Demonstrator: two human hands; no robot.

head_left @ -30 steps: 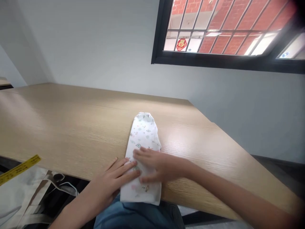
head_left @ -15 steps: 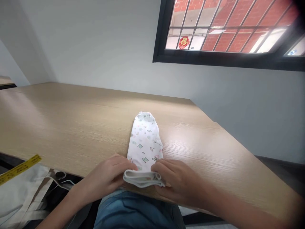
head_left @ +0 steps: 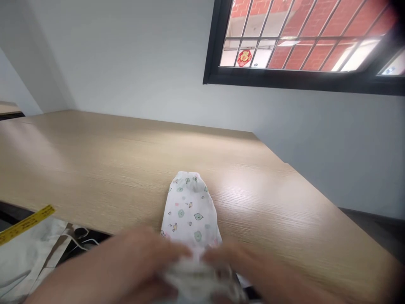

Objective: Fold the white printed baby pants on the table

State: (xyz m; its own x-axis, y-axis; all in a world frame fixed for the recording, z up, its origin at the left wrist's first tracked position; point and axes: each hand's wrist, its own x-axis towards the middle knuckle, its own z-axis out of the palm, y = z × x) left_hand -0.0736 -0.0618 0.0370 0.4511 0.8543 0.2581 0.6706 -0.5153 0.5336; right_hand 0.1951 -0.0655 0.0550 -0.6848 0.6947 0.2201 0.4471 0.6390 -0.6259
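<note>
A narrow white cloth garment (head_left: 193, 207), printed with small green, pink and brown figures, lies lengthwise before me. Its gathered far end rests on the tabletop; the near end is raised towards me and blurred. My left hand (head_left: 148, 257) pinches that near end from the left, thumb over the cloth. From the right my right hand (head_left: 240, 266) grips the same end, its fingertips close to those of the left. Motion smears both hands, and their lower fingers are partly hidden.
The wooden table (head_left: 110, 160) reaches back to a pale wall (head_left: 133, 55). A barred window (head_left: 297, 42) is above at right. At lower left, a white bag (head_left: 22, 257) and a yellow printed strip (head_left: 27, 223) lie below the table's front edge.
Both hands have drawn the garment's near end closer to me and up towards the camera. The far end has slid nearer along the table.
</note>
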